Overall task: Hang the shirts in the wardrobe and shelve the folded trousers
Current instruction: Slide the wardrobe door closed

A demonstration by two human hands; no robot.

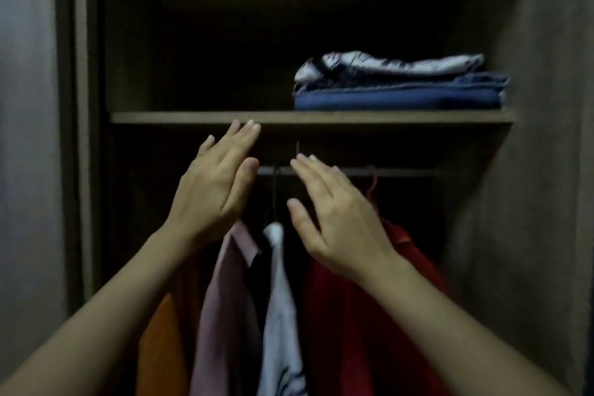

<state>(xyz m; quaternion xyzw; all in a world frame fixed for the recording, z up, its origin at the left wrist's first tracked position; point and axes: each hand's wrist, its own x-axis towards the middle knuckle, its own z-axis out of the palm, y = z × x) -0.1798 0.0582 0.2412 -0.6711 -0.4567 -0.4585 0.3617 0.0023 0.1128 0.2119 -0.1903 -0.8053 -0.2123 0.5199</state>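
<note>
- Hanging from the rail (401,172) across the lower half of the frame are four shirts: an orange shirt (160,347), a pink shirt (225,299), a white shirt (279,299) and a red shirt (353,315). Where are the trousers?
- Upper right, on the shelf (193,117). The blue jeans (398,95) lie folded flat, with a pale patterned piece (395,64) on top, close to the wardrobe's right wall (530,138)
- And the hands?
- Both empty. The left hand (215,183) is at centre, just under the shelf edge, fingers straight and together. The right hand (334,219) is beside it, in front of the rail, fingers loosely spread. Neither grips cloth or hanger, as far as I can tell
- How would the clothes handle?
- The shirts look light and limp, so I'd take them by the hanger hook or shoulder, not the fabric, or they may slide off. The denim seems heavier and stiffer. A folded stack wants one palm beneath and one on top, so it keeps its fold
</note>
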